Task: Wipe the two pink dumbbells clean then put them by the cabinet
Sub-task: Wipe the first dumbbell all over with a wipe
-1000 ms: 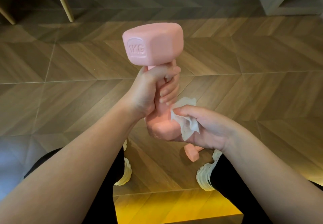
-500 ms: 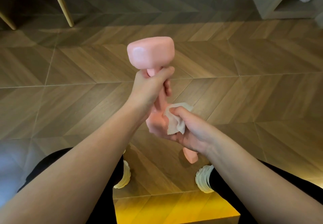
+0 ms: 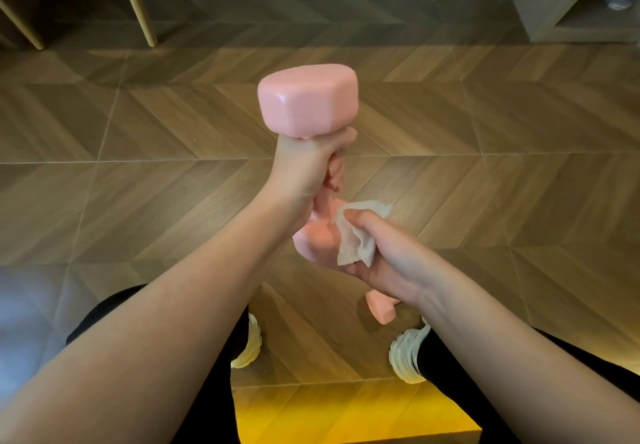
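One dumbbell [image 3: 308, 100] w/ wipe [image 3: 356, 242] — in hands [image 3: 301, 169] [image 3: 391, 256]

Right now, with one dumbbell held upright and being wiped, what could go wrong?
1. The left hand grips only the handle of the held dumbbell; its heavy upper head might tip or slip and fall towards the right shoe.
2. The second dumbbell lies on the floor beside that shoe; a step could trip on it.

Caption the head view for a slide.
Left hand holds a pink dumbbell upright by its handle while right hand presses a tissue against its lower head.
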Demonstrator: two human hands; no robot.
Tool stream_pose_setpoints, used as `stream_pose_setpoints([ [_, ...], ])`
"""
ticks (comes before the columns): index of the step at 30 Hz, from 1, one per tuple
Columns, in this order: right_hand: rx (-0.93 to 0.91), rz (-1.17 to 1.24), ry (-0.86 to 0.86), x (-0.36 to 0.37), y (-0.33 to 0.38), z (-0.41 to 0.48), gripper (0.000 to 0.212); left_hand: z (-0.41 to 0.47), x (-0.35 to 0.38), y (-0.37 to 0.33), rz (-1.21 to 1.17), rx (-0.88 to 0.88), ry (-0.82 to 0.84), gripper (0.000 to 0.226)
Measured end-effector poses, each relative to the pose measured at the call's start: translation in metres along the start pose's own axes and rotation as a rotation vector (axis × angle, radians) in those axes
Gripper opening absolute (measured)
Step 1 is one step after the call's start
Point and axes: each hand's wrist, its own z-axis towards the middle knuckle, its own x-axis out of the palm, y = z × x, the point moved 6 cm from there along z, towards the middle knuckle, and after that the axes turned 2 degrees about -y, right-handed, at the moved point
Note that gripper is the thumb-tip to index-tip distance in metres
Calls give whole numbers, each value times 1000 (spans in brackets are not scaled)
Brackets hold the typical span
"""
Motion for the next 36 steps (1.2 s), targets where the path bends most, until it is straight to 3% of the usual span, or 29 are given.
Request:
stream_pose_setpoints([
  [7, -3, -41, -65, -2, -5, 6, 21, -12, 15, 7, 28, -31, 185, 35],
  [14, 59, 9, 134, -3, 2, -7, 21, -9, 13, -2, -52, -71, 211, 37],
  [19, 24, 34, 132, 0, 3, -6, 13, -12, 15, -8, -56, -40, 316, 36],
  [25, 46, -3, 76, 3, -3, 1, 21, -16, 21, -4, -58, -60, 389, 33],
  [29, 163, -66, 183, 1, -7, -5, 32, -23, 32, 0, -88, -108, 488, 33],
  [32, 135, -36, 169, -2, -6, -7, 30, -16, 28, -3, -41, -44, 410, 31],
  [36, 7, 22, 66, -7, -1, -6, 33, -6, 10, 1, 103, 10, 132, 29],
])
